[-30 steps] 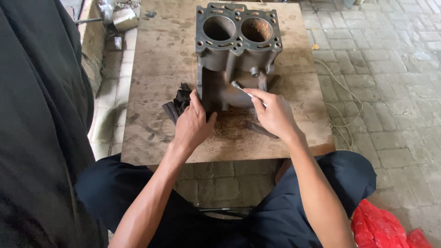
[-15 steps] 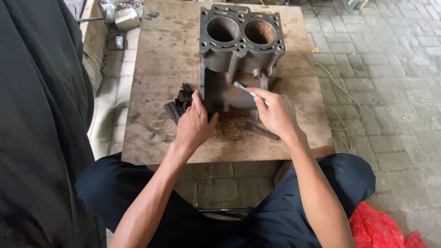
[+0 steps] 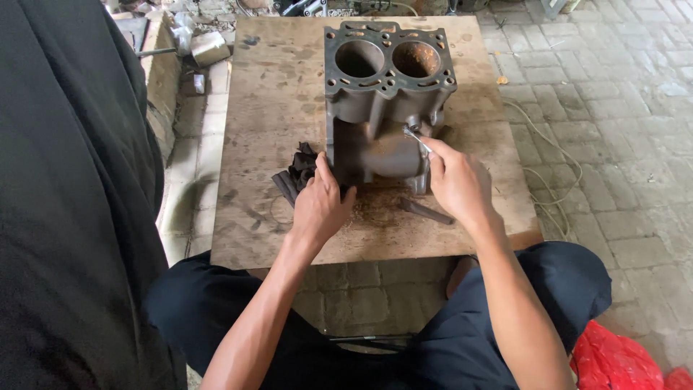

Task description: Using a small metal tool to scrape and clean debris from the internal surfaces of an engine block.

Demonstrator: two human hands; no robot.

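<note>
A: Item one, our right hand (image 3: 456,182). Its fingers are pinched round a thin metal tool (image 3: 417,139), the bright tip laid against the side of the engine block (image 3: 386,101), just under the right-hand bore.

B: Entered. Item two, our left hand (image 3: 319,206). Its fingers are clenched on the lower left edge of the same block, thumb up along the casting's corner, steadying it.

A: Item three, the engine block itself: grey, rusty cast metal with two round cylinder bores on top, the right one browner inside. It stands upright near the middle of the bench (image 3: 267,94), a little toward the far edge, and both our hands touch it.

B: Item four, a dark bundle of black strips (image 3: 294,173), just beside the left hand and against the block's left foot. We cannot tell what material they are.

A: Item five, a dark rod-shaped piece (image 3: 426,211), lying flat on the bench below the right hand, near the front edge. Brown rust dust (image 3: 375,209) is scattered between our hands.

B: Item six, the bench: a stained wooden board, low, over our crossed legs.

A: Item seven, outlying: grey paving stones (image 3: 621,94) on the right, a pale cord (image 3: 552,159) trailing over them, a red bag (image 3: 613,361) at the lower right corner.
</note>
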